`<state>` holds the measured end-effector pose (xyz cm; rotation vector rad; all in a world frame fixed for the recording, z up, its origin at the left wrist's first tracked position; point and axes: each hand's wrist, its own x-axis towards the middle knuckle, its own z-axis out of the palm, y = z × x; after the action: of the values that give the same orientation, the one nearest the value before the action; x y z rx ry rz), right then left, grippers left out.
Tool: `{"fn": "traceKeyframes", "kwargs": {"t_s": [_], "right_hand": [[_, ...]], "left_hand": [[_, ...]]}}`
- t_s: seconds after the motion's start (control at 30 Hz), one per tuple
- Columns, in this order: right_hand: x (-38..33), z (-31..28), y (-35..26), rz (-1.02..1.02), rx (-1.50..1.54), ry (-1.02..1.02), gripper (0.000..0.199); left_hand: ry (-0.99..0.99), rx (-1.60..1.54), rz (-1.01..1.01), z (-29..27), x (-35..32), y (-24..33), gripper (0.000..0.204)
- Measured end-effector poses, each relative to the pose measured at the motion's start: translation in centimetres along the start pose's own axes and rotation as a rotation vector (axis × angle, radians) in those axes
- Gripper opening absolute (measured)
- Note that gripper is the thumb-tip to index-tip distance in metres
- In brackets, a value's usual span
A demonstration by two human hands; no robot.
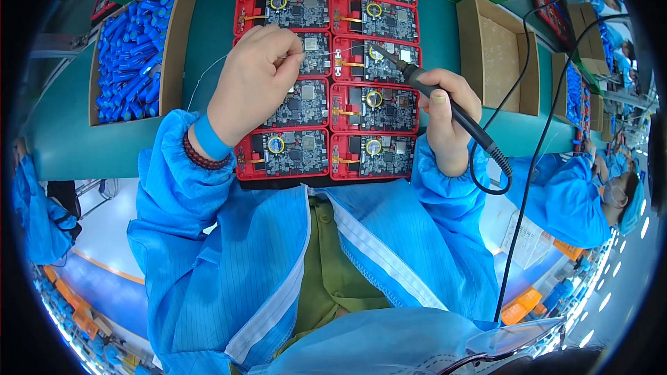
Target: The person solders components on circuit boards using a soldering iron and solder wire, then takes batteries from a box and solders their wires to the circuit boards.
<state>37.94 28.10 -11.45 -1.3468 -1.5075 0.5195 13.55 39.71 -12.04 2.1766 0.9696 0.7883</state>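
Note:
My right hand grips a black soldering iron, its tip slanting over a circuit board in a red housing, in the right column, third row from the top. Whether the tip touches the board I cannot tell. My left hand is closed in a pinch above the left column and partly covers its third and fourth boards. A thin solder wire leaves those fingers toward the iron's tip. Each fully visible board carries a round yellow-rimmed part; one nearby is this coin cell.
A cardboard box of blue cylindrical cells stands at left. Another cardboard box is at right on the green table mat. The iron's black cable loops at my right. A co-worker in blue sits further right.

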Motion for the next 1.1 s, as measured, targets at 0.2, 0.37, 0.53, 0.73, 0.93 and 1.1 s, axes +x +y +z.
{"fn": "traceKeyframes", "kwargs": {"t_s": [0.2, 0.37, 0.53, 0.73, 0.93, 1.1], "right_hand": [[0.2, 0.1, 0.8, -0.050, -0.015, -0.018, 0.014], [0.3, 0.3, 0.7, -0.023, -0.007, -0.021, 0.015], [0.4, 0.2, 1.3, -0.117, -0.086, -0.045, 0.016], [0.1, 0.3, 0.2, -0.011, -0.013, -0.014, 0.017], [0.1, 0.1, 0.7, -0.070, -0.054, -0.034, 0.016], [0.3, -0.3, 0.7, -0.088, -0.076, 0.001, 0.019]], "left_hand": [[-0.007, 0.011, 0.019, 0.1, 0.0, -0.4, 0.005], [-0.018, -0.009, 0.011, 0.1, 0.1, -0.5, 0.005], [-0.010, -0.013, 0.024, 0.3, 0.3, -0.4, 0.005], [-0.001, 0.014, 0.070, 0.2, 0.1, -0.4, 0.004], [-0.006, 0.044, 0.104, 0.6, 0.6, -0.3, 0.005], [-0.003, 0.046, 0.097, 0.2, 0.7, -0.1, 0.004]]}}
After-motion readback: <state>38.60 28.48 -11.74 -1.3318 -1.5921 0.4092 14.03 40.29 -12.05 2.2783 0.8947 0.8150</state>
